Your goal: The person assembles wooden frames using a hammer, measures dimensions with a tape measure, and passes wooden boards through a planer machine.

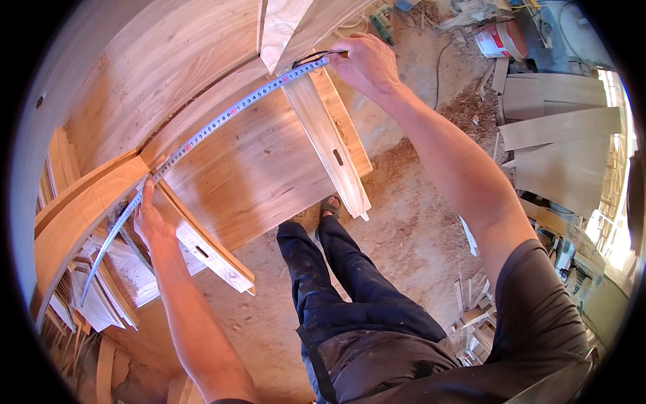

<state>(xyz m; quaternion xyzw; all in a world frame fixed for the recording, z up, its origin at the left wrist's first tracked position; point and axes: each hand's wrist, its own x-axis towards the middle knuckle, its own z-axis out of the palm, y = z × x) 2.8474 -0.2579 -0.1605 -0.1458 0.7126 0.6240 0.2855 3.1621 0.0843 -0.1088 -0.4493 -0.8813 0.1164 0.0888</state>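
A white tape measure blade (214,126) runs slantwise across a wooden frame, from my left hand up to my right. My left hand (152,219) pinches the blade at the frame's left corner, and its free end hangs down past the fingers to the lower left. At the far end, my right hand (369,66) is closed on the tape measure, with a thin dark loop beside its fingers. Two slotted wooden rails, the left one (208,254) and the right one (321,131), stick out toward me on either side of a wide wooden panel (232,168).
Above the tape stands a large curved wooden panel (168,74). Curved boards (87,202) and offcuts lie at the left. A white-and-red bucket (498,40), stacked flat boards (562,128) and a green power tool (382,27) are on the right. Sawdust covers the floor (417,202).
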